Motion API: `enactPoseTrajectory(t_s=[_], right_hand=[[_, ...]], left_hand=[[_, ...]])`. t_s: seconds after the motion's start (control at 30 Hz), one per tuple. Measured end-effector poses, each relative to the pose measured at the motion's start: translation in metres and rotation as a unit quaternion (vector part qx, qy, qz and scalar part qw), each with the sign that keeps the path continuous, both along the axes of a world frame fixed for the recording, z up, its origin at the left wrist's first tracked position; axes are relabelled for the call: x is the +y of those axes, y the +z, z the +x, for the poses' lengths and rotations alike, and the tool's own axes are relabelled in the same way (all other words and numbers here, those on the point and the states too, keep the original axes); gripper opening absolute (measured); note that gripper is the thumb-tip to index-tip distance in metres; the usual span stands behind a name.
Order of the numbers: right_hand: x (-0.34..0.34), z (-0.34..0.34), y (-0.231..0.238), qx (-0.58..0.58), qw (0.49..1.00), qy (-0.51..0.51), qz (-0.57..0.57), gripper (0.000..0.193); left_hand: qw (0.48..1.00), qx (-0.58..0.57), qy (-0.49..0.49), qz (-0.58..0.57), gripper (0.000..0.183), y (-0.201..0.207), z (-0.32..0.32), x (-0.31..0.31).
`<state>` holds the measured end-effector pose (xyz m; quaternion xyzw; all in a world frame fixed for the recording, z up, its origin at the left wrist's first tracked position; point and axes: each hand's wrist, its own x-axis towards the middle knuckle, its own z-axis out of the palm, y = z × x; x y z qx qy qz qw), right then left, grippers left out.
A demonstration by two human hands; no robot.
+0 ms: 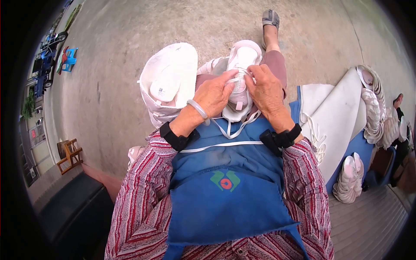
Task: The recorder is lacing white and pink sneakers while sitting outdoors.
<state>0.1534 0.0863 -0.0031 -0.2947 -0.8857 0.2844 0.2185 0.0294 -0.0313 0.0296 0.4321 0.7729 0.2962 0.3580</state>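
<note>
A white and pale pink shoe upper (244, 58) lies on my lap, toe pointing away from me. My left hand (215, 94) grips its left side near the lace holes, thumb on top. Across from it, my right hand (268, 92) pinches the right side of the same upper by the lacing. White laces (236, 128) hang from under the shoe over my blue apron (225, 186). Both wrists carry black bands, and the left one also has a pale bangle.
A white bag (170, 82) of shoe parts stands at my left knee. To my right lie a white sheet (342, 121) and stacks of white shoe uppers (375, 108). A small wooden stool (69, 155) sits far left on the concrete ground.
</note>
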Motion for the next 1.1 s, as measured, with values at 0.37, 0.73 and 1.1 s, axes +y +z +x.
enactPoseTrajectory(t_s=[0.37, 0.73, 1.1], right_hand=[[0.008, 0.002, -0.012, 0.008, 0.977, 0.170, 0.126, 0.013], [0.004, 0.019, -0.004, 0.001, 0.992, 0.125, 0.033, 0.022], [-0.022, 0.038, 0.019, 0.022, 0.816, 0.005, -0.577, 0.026]], left_hand=[[0.975, -0.196, 0.104, -0.031, 0.032, 0.007, -0.009, -0.012], [0.997, -0.053, -0.014, -0.046, 0.027, 0.014, 0.007, -0.028], [0.980, -0.130, -0.120, 0.094, 0.026, 0.032, 0.062, -0.021]])
